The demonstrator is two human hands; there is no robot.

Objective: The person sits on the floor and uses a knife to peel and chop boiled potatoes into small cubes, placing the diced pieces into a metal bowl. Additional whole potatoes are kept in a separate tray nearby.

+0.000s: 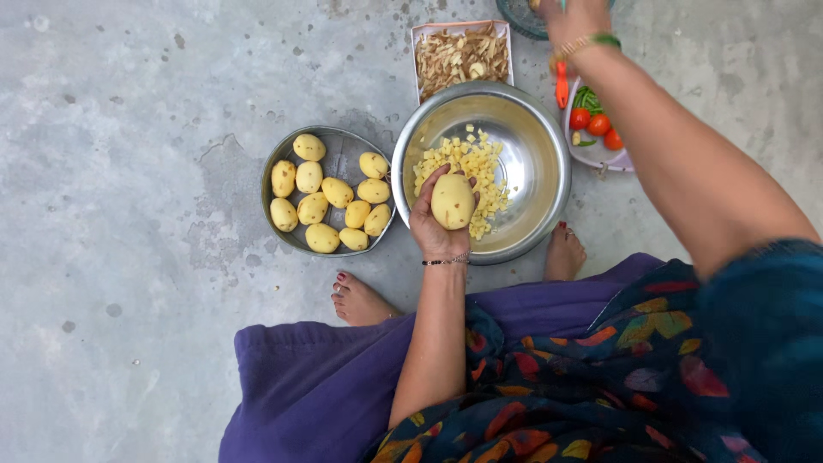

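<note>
We've got our left hand [439, 225] wrapped around a peeled potato [453, 201], fingers curled on it, right over the big steel bowl [540, 154] of diced potato on the floor. Our right hand [573, 15] reaches up to the frame's top edge, so we can't tell its grip. More peeled potatoes sit in the smaller bowl [343, 159] just beside.

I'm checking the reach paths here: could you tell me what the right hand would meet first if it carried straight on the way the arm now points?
The right hand points toward the top of the picture. Just beyond it lies a dark round dish, cut off by the edge, so that would probably come first, though the hand's height above it is unclear.
</note>
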